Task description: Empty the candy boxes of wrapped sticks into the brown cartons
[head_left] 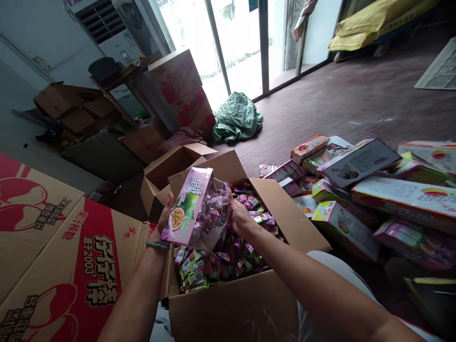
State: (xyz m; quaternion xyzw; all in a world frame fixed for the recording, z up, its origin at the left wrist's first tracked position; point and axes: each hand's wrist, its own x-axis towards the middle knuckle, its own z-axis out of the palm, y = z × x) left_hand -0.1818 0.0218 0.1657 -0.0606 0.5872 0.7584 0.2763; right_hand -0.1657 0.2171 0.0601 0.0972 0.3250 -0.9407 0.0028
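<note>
My left hand point(164, 219) grips a purple candy box point(188, 202) by its left side, with the fingers partly hidden behind it. The box is tilted above an open cardboard carton point(233, 306). At its right side, my right hand point(241, 218) has its fingers closed on crinkled clear plastic film point(221, 209). Purple pieces show through the film; whether they lie inside it or behind it I cannot tell. Many small wrapped sweets point(203, 268), purple and green, fill the carton beneath both hands.
Printed red-and-brown cartons point(103, 256) stand close on my left. A second open carton point(171, 164) is just beyond. Purple, green and orange boxes point(359, 164) lie piled on the right. A green sack point(238, 116) rests near the glass doors, and yellow sacks point(370, 23) sit on a trolley.
</note>
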